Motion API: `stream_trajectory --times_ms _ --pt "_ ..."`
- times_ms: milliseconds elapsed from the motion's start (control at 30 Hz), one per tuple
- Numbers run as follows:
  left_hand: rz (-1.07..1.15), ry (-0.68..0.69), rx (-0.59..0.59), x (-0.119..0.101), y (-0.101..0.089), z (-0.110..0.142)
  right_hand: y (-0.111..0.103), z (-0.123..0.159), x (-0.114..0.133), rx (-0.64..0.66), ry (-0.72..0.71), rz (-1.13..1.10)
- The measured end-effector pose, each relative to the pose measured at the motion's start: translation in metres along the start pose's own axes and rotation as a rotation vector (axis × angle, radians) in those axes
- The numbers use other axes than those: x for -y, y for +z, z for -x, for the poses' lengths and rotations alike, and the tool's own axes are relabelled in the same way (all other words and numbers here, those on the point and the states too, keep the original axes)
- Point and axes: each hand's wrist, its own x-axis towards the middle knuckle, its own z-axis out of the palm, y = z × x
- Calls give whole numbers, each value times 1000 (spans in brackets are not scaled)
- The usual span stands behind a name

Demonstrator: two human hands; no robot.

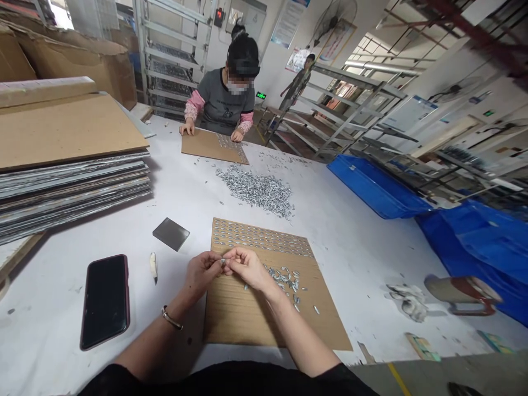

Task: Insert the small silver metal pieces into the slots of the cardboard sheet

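My fingers (pixel 215 263) pinch a small piece (pixel 223 260) over the board (pixel 264 319); rows fill its far end, its near part unfilled.

Mug beyond open right side

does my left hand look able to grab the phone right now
Probably yes: the phone lies uncovered on the table, with only a low knife between. But the left hand is pinching a small piece with the right hand, so it may need freeing first.
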Motion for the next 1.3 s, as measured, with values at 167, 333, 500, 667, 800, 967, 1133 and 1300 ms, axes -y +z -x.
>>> stream_trajectory --times_ms 167,333,500,667,800,967,1133,1300 --pt "-27 -12 -8 1 0 0 1 2 -3 -13 8 61" --pt "4 -48 24 0 0 -1 -1 0 -7 -17 27 30" --pt "-33 -45 24 -3 0 1 0 2 -4 -13 28 47" --pt "-25 -59 41 -9 -1 1 1 3 0 -22 51 36" --pt "26 -60 69 -10 -1 0 0 3 1 -33 55 29" --pt "-9 -64 47 -6 -1 0 0 2 0 -23 56 25" --pt "15 -82 64 -6 -2 0 2 4 2 -22 68 25" --pt "88 -108 92 -3 -3 -2 -6 5 -3 -8 55 24"
